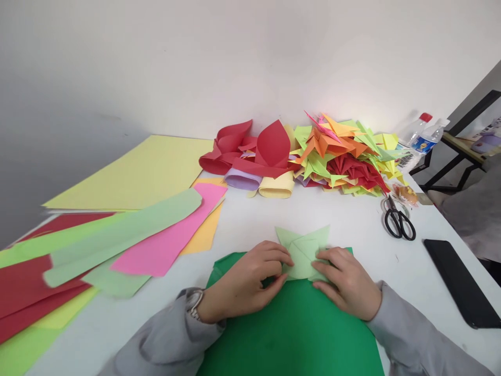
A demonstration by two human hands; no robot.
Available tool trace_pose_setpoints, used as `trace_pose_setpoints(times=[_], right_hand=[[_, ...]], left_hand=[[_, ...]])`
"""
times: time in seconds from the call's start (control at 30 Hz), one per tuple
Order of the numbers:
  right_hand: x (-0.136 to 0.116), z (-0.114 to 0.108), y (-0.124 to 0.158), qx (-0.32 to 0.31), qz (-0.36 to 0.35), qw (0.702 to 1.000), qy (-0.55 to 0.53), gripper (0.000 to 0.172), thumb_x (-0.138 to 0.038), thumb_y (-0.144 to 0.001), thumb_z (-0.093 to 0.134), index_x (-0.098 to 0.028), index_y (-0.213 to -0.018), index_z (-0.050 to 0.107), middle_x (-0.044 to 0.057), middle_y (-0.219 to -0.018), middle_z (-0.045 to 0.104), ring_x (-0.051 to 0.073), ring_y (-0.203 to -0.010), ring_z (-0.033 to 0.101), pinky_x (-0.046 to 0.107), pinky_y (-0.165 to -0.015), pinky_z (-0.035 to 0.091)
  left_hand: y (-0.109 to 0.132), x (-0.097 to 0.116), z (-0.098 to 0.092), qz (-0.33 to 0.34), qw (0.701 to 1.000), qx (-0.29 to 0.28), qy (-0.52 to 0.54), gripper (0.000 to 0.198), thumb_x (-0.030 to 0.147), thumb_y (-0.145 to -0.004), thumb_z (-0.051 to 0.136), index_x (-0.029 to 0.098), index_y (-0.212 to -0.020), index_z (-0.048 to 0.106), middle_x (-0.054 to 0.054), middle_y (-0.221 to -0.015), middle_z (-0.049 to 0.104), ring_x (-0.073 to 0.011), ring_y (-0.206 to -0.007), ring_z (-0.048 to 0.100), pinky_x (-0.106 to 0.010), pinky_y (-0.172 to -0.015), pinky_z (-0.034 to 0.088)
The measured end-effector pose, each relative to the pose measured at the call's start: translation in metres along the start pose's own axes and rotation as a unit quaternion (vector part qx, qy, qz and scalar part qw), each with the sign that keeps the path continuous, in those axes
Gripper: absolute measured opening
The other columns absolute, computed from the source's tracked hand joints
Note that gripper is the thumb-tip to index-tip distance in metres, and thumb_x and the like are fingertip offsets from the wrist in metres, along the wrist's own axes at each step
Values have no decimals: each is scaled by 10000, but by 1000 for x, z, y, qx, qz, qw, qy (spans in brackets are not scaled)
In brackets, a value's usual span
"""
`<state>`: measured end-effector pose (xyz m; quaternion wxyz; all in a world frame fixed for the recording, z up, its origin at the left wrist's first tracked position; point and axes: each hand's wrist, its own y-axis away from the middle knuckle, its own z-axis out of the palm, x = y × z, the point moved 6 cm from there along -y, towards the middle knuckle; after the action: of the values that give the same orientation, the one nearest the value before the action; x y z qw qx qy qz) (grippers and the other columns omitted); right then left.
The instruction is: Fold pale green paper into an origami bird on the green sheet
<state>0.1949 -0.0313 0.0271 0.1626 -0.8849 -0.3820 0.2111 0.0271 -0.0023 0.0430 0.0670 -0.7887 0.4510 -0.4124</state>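
Observation:
A pale green folded paper (304, 255) with two pointed corners at its far side lies on a dark green sheet (289, 329). My left hand (254, 279), with a watch at the wrist, grips its left edge between thumb and fingers. On the right edge, my right hand (344, 279) has its fingertips and thumb closed over the paper. Crease lines and overlapping flaps show across the middle of the fold. The edges under my fingers are hidden.
Loose colored paper strips (156, 230) and a large yellow sheet (136, 167) cover the left. Red curled paper pieces (274, 146) and a pile of folded paper shapes (340, 151) stand at the back. Scissors (399, 222), a black phone (462, 282) and plastic bottles (426, 136) are at right.

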Motion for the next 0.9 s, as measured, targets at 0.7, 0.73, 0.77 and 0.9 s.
trace_pose_setpoints(times=[0.7,0.73,0.77,0.9], right_hand=[[34,-15,8,158,174,970,-66,315,-100,-893,430,-209,-1128,610,95,-1063,669,215,-1007,627,374,-864,542],[35,-14,8,151,170,972,-60,300,-107,-889,450,-209,-1117,616,95,-1055,673,220,-997,626,383,-858,542],[36,-12,8,140,164,975,-54,289,-113,-885,470,-209,-1112,620,97,-1053,674,225,-990,623,393,-854,540],[28,-5,5,77,128,988,-31,269,-141,-875,516,-208,-1106,636,109,-1089,667,247,-1024,596,436,-868,508]], left_hand=[[5,-22,21,61,956,-62,-279,447,-27,-879,319,142,-1187,595,-103,-1307,610,-257,-1238,529,-477,-993,485],[5,-23,20,56,958,-49,-278,457,-28,-878,320,135,-1218,576,-117,-1311,604,-254,-1229,537,-469,-986,493],[5,-24,20,47,959,-34,-277,463,-26,-878,325,125,-1252,552,-131,-1310,601,-250,-1215,547,-459,-979,501],[4,-26,17,38,967,-1,-251,465,-15,-879,349,120,-1286,529,-137,-1221,651,-234,-1152,590,-431,-952,529]])
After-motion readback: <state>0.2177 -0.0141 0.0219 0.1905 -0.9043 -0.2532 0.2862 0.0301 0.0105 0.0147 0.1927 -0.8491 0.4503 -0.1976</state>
